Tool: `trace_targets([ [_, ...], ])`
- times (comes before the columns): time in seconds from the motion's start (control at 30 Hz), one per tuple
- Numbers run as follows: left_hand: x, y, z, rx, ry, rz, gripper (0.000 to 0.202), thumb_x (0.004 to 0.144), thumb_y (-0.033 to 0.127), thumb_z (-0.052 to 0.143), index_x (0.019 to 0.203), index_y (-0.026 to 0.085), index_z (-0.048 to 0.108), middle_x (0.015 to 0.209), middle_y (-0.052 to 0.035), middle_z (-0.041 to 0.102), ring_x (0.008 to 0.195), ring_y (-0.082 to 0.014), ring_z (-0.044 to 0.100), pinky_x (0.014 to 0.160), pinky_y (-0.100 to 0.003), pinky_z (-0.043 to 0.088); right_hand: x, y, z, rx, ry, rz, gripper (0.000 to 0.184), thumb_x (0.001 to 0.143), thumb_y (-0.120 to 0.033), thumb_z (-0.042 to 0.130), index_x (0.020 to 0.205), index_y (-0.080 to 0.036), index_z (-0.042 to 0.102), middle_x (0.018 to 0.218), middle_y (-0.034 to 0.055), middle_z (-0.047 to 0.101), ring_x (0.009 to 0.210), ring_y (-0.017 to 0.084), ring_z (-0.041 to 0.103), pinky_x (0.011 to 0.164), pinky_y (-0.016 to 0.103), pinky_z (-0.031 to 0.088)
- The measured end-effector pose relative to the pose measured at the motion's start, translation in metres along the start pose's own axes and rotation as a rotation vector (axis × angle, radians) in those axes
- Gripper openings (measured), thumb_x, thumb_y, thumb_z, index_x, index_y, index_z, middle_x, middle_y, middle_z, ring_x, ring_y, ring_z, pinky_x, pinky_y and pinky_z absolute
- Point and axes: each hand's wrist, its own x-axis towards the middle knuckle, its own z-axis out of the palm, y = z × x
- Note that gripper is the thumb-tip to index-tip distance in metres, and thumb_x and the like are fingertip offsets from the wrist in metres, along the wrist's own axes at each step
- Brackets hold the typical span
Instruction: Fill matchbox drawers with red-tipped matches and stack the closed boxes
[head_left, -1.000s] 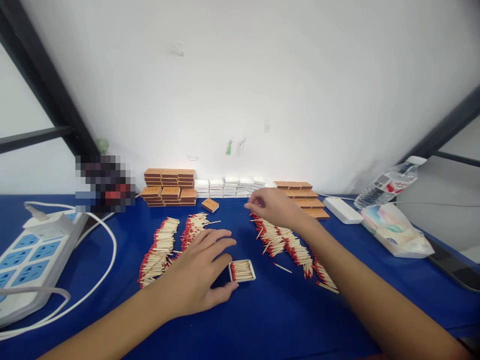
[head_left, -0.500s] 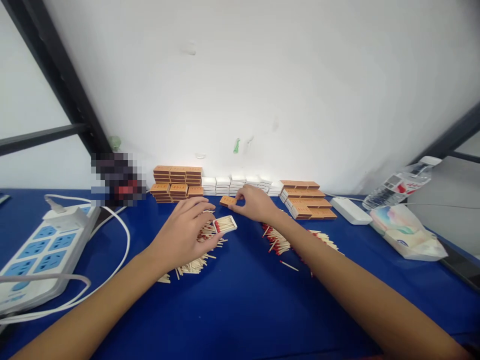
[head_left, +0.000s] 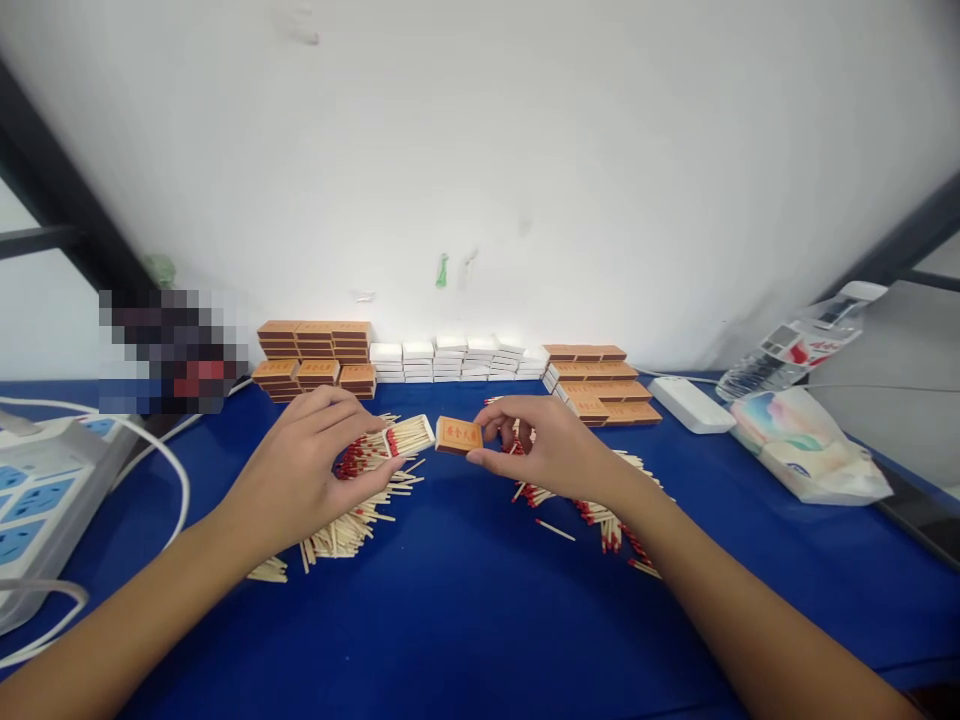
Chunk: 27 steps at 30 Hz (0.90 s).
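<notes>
Head view: my left hand [head_left: 311, 455] pinches the match-filled tray [head_left: 430, 429], my right hand [head_left: 553, 440] the orange matchbox sleeve [head_left: 457, 435] at its 3 o'clock, just apart, each gripped by its outer end, presumably leaving facing ends unblocked.

The tissue pack [head_left: 810, 450] has a bottle [head_left: 793, 345] just behind it, a white block [head_left: 690, 405] near its left, a dark slab [head_left: 921, 517] by its right edge and, well to its left, a socket strip [head_left: 56, 490].
</notes>
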Motion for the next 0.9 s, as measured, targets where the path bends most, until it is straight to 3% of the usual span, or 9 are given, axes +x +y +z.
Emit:
trace_targets([
  [0.2, -0.0024, 0.0015, 0.0041, -0.069, -0.020, -0.038, 0.032, 0.102, 0.042, 0.076, 0.122, 0.018, 0.077, 0.096, -0.0058, 0.081, 0.104, -0.0274, 0.070, 0.092, -0.042, 0.057, -0.0045, 0.0076, -0.0009, 0.038, 0.010, -0.022, 0.032, 0.090, -0.048, 0.086, 0.112, -0.026, 0.080, 0.090, 0.0013, 0.077, 0.071, 0.015, 0.062, 0.064, 0.031, 0.052],
  [0.6, -0.0046, 0.0039, 0.0040, -0.105, -0.038, -0.157, 0.034, 0.096, 0.049, 0.080, 0.114, 0.020, 0.082, 0.110, -0.0090, 0.075, 0.093, -0.0228, 0.075, 0.080, -0.035, 0.063, -0.0061, 0.0048, -0.0003, 0.047, 0.016, 0.021, 0.030, 0.087, -0.050, 0.088, 0.103, -0.025, 0.081, 0.085, 0.0006, 0.076, 0.070, 0.015, 0.063, 0.064, 0.031, 0.053],
  [0.8, -0.0029, 0.0067, 0.0037, -0.256, -0.088, -0.237, 0.026, 0.096, 0.049, 0.081, 0.111, 0.027, 0.082, 0.117, -0.0057, 0.079, 0.093, -0.0201, 0.079, 0.072, -0.029, 0.064, -0.0034, 0.0023, 0.0017, 0.212, -0.010, 0.073, 0.036, 0.084, -0.052, 0.091, 0.105, -0.024, 0.081, 0.096, 0.0035, 0.079, 0.078, 0.017, 0.068, 0.068, 0.033, 0.057],
  [0.9, -0.0020, 0.0058, 0.0017, -0.301, -0.115, -0.295, 0.029, 0.095, 0.053, 0.081, 0.109, 0.028, 0.083, 0.118, -0.0045, 0.082, 0.097, -0.0214, 0.081, 0.075, -0.029, 0.066, -0.0015, 0.0010, 0.0008, 0.292, -0.008, 0.102, 0.037, 0.083, -0.049, 0.092, 0.107, -0.024, 0.081, 0.098, 0.0040, 0.080, 0.085, 0.018, 0.071, 0.074, 0.034, 0.059],
])
